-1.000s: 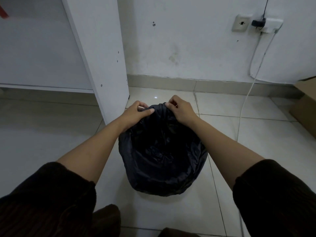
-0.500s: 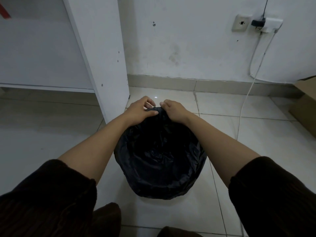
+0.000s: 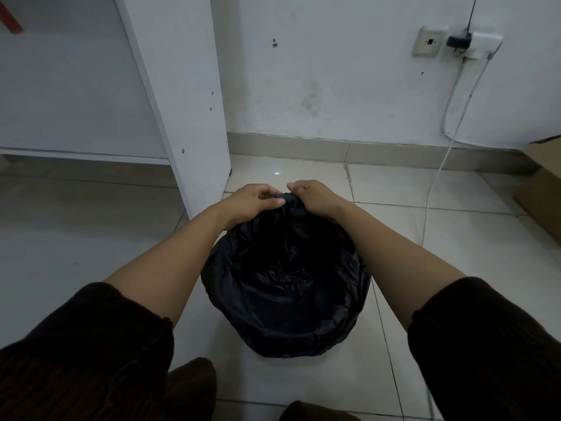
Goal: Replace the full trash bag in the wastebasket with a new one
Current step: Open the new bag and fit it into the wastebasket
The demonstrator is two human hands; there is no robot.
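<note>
both hands bunching bag at far rim

black trash bag point(image 3: 285, 299) lines the wastebasket on the tiled floor point(image 3: 425, 238) by a white panel point(image 3: 182, 101). left hand point(image 3: 252, 202) and right hand point(image 3: 315, 199), each grip pinching gathered bag edge, nearly touching.

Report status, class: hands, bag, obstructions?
Left hand, right hand both pinching black trash bag at far rim. Bag lines wastebasket. White cable right, clear.

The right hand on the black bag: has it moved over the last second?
Yes. The right hand slid left along the far edge of the black bag, away from the white cable, closing in on the left hand.
</note>
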